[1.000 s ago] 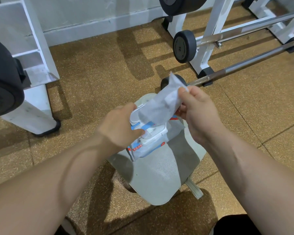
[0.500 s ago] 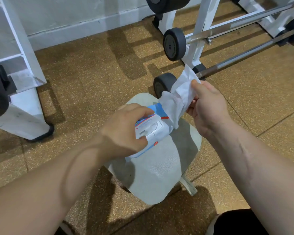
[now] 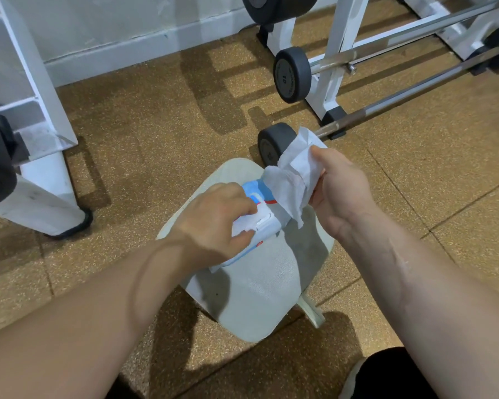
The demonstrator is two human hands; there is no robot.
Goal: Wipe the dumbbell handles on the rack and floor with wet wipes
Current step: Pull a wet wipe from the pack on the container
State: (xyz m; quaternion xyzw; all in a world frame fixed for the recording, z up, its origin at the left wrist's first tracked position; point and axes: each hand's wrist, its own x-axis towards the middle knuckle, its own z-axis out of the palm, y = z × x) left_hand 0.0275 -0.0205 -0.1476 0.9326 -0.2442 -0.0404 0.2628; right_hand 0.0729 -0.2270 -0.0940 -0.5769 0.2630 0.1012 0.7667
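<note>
Fingers of the left hand clamp the blue-and-white plastic wipes pack on the grey padded stool; at two o'clock, the right hand pinches a crumpled white wet wipe.

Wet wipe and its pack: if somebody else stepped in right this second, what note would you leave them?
Left hand grips the wipes pack on the grey stool seat; the pack's lid looks closed.
Right hand pinches a wet wipe, seemingly free of the pack.
Done: one wipe is out.
Left: all the wiping. The floor bar beyond the stool and the rack bar are untouched.
</note>
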